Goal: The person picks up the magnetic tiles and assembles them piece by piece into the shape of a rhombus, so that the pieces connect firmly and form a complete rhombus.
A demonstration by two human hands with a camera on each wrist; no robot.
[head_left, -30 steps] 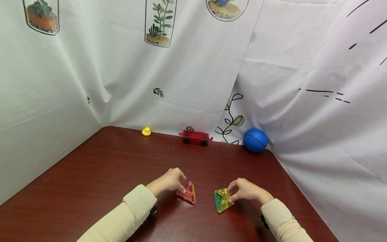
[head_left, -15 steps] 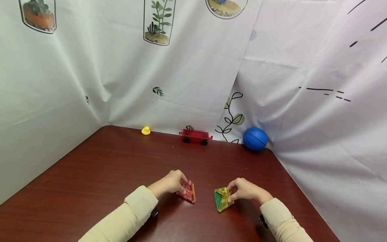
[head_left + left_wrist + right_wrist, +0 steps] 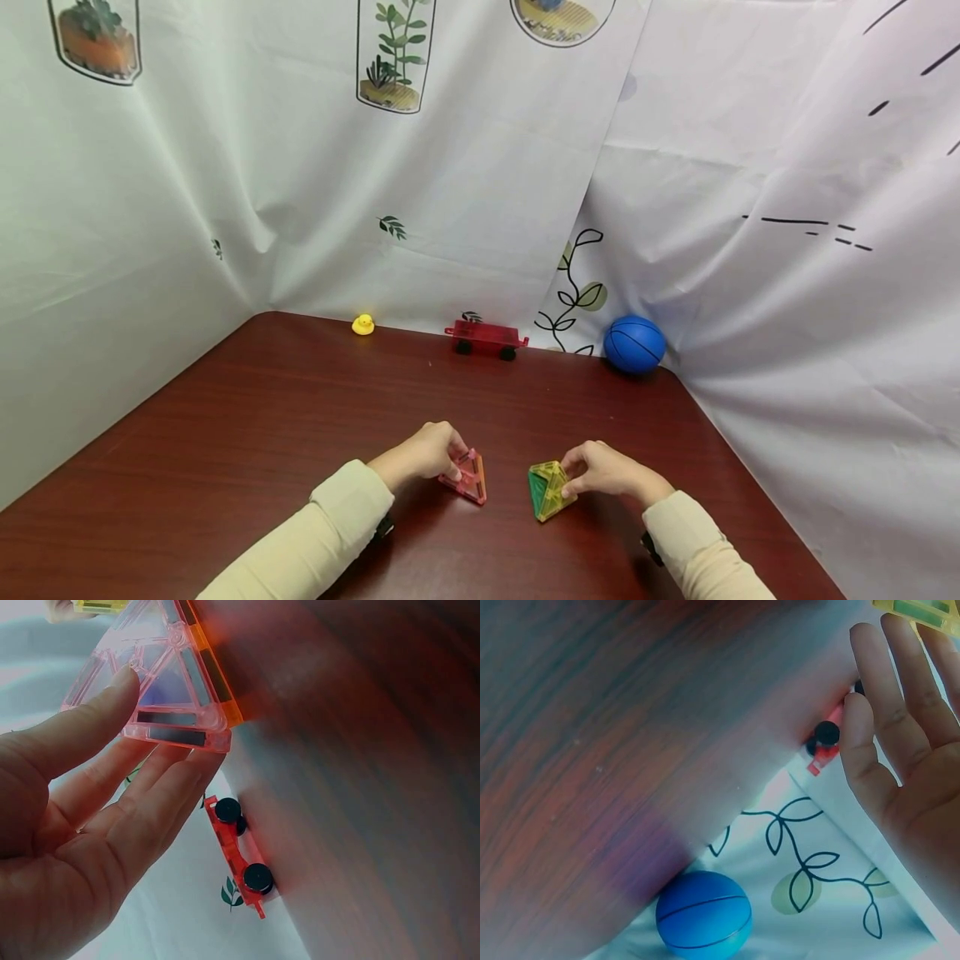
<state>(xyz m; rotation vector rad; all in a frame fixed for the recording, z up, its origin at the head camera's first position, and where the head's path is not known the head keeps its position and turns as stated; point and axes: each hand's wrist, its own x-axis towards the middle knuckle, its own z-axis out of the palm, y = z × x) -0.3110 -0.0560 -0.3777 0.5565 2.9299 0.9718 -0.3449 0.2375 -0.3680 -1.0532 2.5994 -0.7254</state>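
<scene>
Near the middle of the table, my left hand (image 3: 431,450) pinches a pink magnetic-tile pyramid (image 3: 471,485) with an orange side. In the left wrist view the thumb of the left hand (image 3: 90,802) lies on a face of the pink pyramid (image 3: 169,694), the other fingers behind it. To its right, my right hand (image 3: 606,471) pinches a yellow and green magnetic-tile pyramid (image 3: 552,493). The two pyramids are apart. In the right wrist view only a yellow corner of that pyramid (image 3: 919,610) shows above the fingertips of the right hand (image 3: 919,742); the thumb is out of frame.
At the back of the dark red wooden table (image 3: 300,417) stand a yellow rubber duck (image 3: 363,325), a red wheeled toy cart (image 3: 487,337) and a blue ball (image 3: 634,344). White printed cloth (image 3: 480,192) hangs behind the table and along its sides.
My right hand has shifted slightly left with the yellow and green pyramid, closing the gap a little. The left hand and the pink pyramid have hardly moved.
</scene>
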